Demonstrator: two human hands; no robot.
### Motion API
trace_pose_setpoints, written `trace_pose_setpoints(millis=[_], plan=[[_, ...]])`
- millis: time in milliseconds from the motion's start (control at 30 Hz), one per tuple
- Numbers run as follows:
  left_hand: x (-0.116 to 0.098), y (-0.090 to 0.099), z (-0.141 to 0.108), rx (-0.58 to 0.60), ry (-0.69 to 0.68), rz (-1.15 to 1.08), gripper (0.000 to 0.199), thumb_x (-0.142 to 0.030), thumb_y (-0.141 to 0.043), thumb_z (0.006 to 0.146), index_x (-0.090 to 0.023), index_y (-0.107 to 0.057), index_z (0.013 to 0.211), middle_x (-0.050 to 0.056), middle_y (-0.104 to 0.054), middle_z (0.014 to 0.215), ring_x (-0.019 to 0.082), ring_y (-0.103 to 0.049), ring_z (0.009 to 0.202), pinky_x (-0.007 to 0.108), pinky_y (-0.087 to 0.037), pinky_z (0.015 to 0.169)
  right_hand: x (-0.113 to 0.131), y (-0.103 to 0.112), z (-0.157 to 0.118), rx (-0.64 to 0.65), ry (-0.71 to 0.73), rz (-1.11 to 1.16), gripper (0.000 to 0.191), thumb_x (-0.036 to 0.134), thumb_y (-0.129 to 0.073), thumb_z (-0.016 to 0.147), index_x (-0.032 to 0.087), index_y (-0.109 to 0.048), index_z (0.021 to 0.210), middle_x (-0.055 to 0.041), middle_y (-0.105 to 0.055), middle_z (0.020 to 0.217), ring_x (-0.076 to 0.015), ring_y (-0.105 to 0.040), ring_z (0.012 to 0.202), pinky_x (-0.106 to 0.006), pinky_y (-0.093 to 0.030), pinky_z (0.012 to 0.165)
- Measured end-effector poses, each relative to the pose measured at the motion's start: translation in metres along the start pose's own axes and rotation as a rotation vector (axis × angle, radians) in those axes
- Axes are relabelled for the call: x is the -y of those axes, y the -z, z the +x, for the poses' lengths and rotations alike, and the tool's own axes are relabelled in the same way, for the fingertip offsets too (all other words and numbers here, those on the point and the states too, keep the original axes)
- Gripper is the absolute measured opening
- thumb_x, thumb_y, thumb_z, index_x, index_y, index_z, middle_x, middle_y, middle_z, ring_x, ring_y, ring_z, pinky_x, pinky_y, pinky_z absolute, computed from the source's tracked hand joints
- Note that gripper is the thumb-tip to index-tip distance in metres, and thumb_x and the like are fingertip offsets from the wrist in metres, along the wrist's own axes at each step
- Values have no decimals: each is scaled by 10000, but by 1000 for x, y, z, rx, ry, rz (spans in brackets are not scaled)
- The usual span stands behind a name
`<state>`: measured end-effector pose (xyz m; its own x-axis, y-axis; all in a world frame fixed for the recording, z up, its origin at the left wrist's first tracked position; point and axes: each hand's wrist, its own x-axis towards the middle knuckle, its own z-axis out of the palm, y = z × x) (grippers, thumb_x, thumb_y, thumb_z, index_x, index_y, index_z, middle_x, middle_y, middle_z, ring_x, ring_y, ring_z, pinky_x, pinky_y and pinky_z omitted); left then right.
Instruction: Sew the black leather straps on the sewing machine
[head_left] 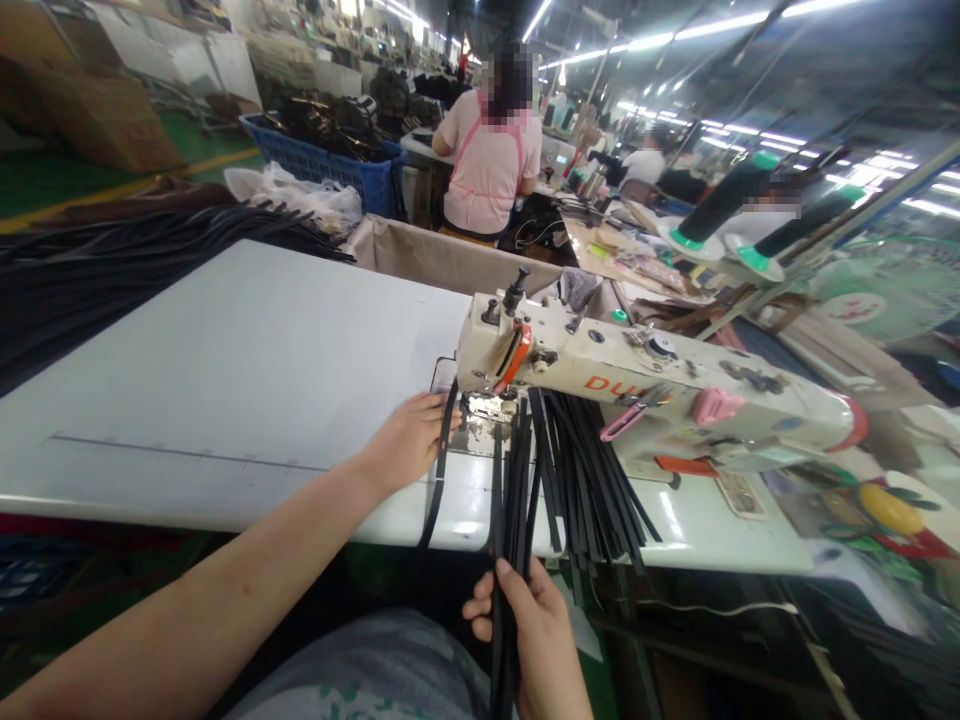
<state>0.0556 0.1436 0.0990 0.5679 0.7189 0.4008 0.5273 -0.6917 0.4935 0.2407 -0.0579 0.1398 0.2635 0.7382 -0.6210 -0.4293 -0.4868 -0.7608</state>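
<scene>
Straps [589, 470] lie at the machine [570, 365], right fingers [517, 590] pinching a bundle [516, 470], left fingers [424, 418] straight at one strap [438, 490] (pinching, I cannot tell), so this seems aligning, and the next move calls for steady feeding.

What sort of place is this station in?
Likely a sewing factory or workshop: there's a sewing machine on the table, large thread spools beyond it, and a person seated farther back.
</scene>
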Motion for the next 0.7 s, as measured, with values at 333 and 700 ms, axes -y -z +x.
trace_pose_setpoints(millis=[333, 700], plan=[[-1, -2, 3, 45, 140, 73, 378, -237, -538, 1031, -185, -713, 1362, 113, -690, 1421, 346, -470, 1475, 567, -366, 1252, -13, -2, 3, -19, 6, 8, 560, 599, -947, 651, 182, -664, 894, -9, -724, 676, -179, -741, 578, -200, -537, 478], [-1, -2, 5, 15, 187, 40, 357, -346, -600, 1014, -191, -740, 1304, 125, -656, 1426, 349, -451, 1487, 557, -319, 1297, -16, -9, 5, -5, 38, 8, 603, 639, -934, 651, 186, -651, 931, -6, -726, 680, -171, -721, 551, -193, -494, 435]])
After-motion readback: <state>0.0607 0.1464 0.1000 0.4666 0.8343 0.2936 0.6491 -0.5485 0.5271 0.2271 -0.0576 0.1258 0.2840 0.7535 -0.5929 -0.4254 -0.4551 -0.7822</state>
